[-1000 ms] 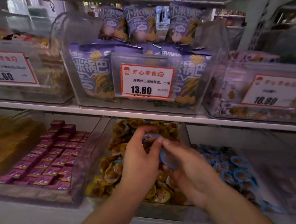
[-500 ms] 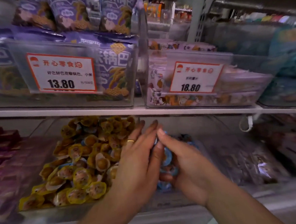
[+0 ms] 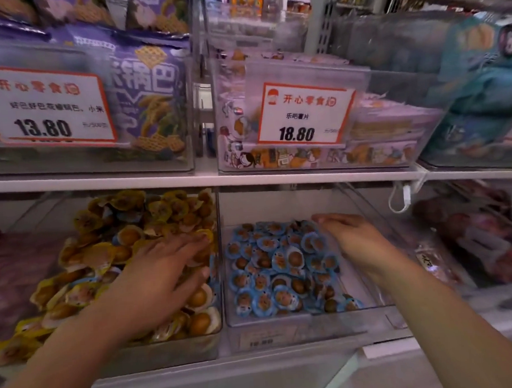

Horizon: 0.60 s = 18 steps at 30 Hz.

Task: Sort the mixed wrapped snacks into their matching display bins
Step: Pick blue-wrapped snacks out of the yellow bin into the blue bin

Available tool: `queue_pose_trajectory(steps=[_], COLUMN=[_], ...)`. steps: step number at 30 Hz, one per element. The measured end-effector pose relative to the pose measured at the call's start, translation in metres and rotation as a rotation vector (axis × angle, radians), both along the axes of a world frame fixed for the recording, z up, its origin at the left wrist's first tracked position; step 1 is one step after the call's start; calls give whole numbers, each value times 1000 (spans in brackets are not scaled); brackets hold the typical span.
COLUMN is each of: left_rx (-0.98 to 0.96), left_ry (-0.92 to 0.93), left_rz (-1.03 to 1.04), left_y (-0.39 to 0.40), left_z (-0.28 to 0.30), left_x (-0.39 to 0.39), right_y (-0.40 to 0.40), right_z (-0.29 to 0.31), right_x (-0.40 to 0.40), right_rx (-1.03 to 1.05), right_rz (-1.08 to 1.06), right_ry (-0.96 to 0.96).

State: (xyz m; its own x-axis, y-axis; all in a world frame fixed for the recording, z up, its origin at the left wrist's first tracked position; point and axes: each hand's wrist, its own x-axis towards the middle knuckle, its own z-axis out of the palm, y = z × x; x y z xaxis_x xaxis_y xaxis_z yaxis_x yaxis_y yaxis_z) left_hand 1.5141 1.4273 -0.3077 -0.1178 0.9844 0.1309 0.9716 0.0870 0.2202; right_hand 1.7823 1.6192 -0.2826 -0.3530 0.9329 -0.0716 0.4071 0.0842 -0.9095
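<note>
Yellow snacks (image 3: 102, 257) under flat L hand (image 3: 160, 271), R hand (image 3: 353, 236) splayed

A white shelf (image 3: 158, 179) carries clear tubs: purple snack bags (image 3: 150, 98) behind a 13.80 price card (image 3: 44, 106), cartoon-printed packs (image 3: 291, 157) behind an 18.80 price card (image 3: 303, 113), teal packages (image 3: 483, 105) far right
</note>
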Motion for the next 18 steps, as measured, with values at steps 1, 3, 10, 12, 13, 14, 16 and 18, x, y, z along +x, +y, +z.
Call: queue_pose_trajectory(steps=[1, 3, 10, 12, 13, 14, 16, 18], left_rx=[-45, -66, -71, -62, -44, -26, 16, 101], left_ry=[23, 57, 115, 138, 141, 144, 166, 168], left_rz=[-16, -13, 97, 134, 152, 168, 195, 218], left_y=[-1, -2, -23, -31, -34, -36, -39, -39], left_z=[-3, -6, -7, -7, -7, -5, -1, 1], left_x=[-4, -7, -35, -50, -56, -59, -62, -57], right_y=[1, -4, -70, -93, -100, -104, -104, -102], right_z=[-1, 0, -6, -12, -15, -19, -27, -31], right_x=[-3, -11, -69, -88, -94, -100, -107, -110], right_rx=[6, 50, 353, 461, 506, 543, 572, 549], right_rz=[-19, -32, 203, 343, 404, 443, 463, 454], right_ry=[20, 24, 50, 38, -9, -67, -147, -146])
